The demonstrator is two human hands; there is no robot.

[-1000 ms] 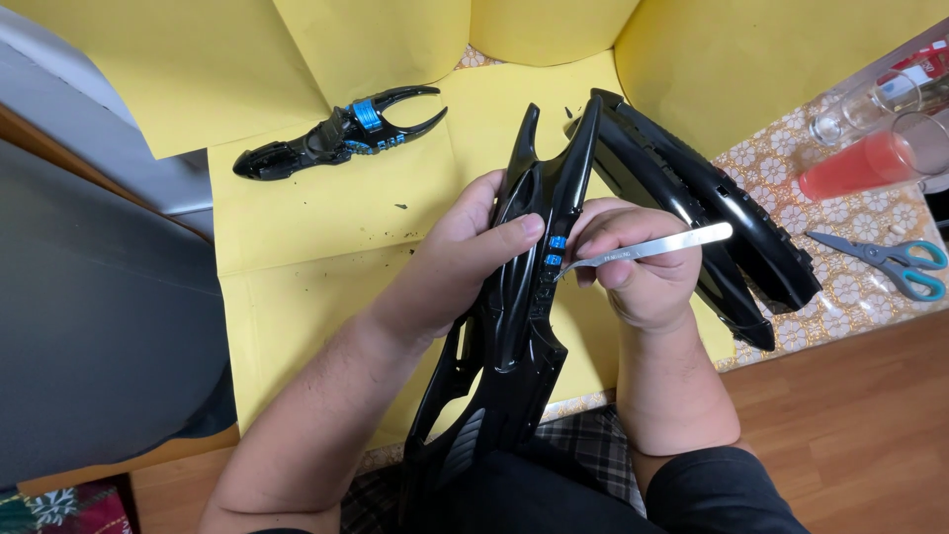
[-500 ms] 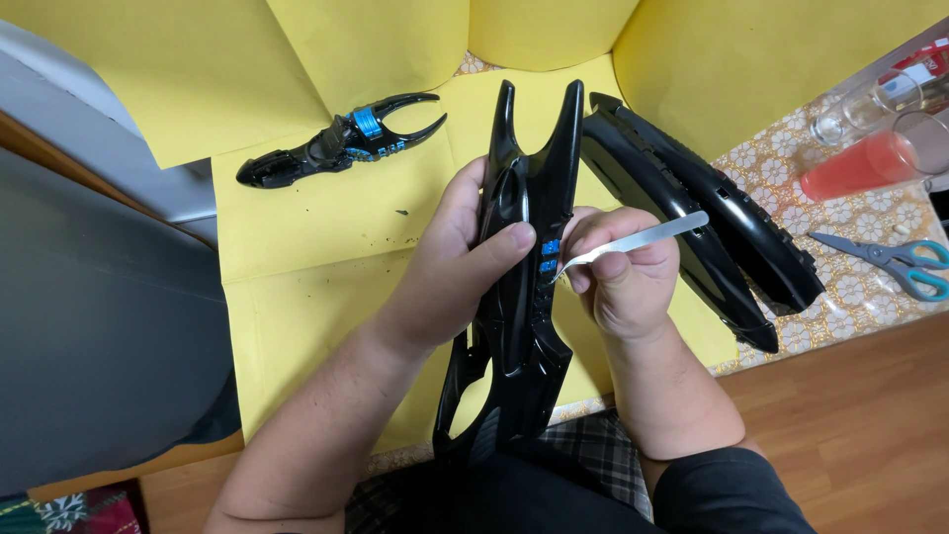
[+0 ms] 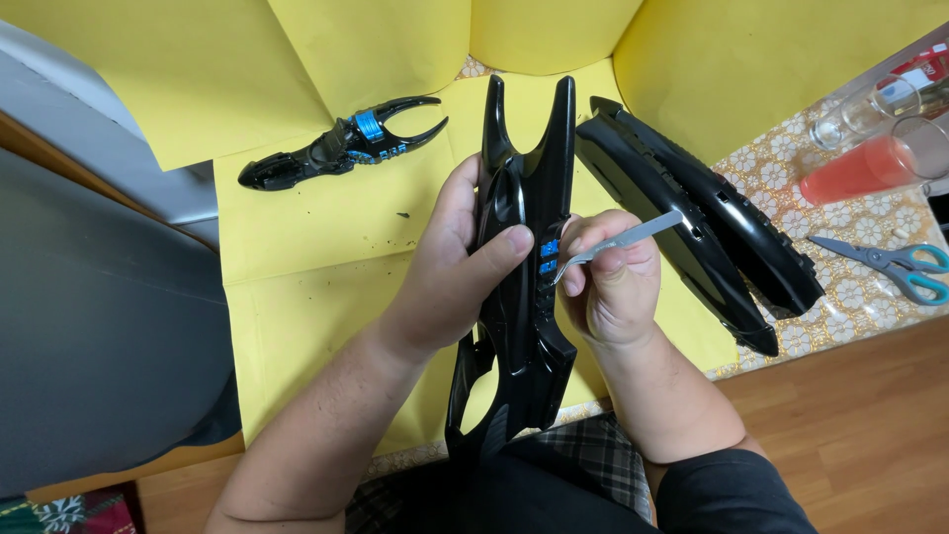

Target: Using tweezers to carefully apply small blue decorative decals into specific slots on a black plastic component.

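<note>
My left hand (image 3: 457, 275) grips a long glossy black plastic part (image 3: 524, 297) with two pointed prongs at its far end, held upright over yellow paper (image 3: 316, 297). Small blue pieces (image 3: 547, 256) sit on its right side. My right hand (image 3: 611, 287) pinches silver tweezers (image 3: 623, 240), whose tips touch the blue pieces.
A smaller black claw-shaped part with blue bits (image 3: 341, 148) lies at the back left. Two long black shells (image 3: 702, 218) lie to the right. Blue-handled scissors (image 3: 895, 262), a glass of red liquid (image 3: 870, 163) and an empty glass (image 3: 875, 104) rest on a patterned cloth. Wooden floor lies below.
The black part has been turned more upright, its prongs pointing straight away. The tweezers' tips have come in against the blue pieces.
</note>
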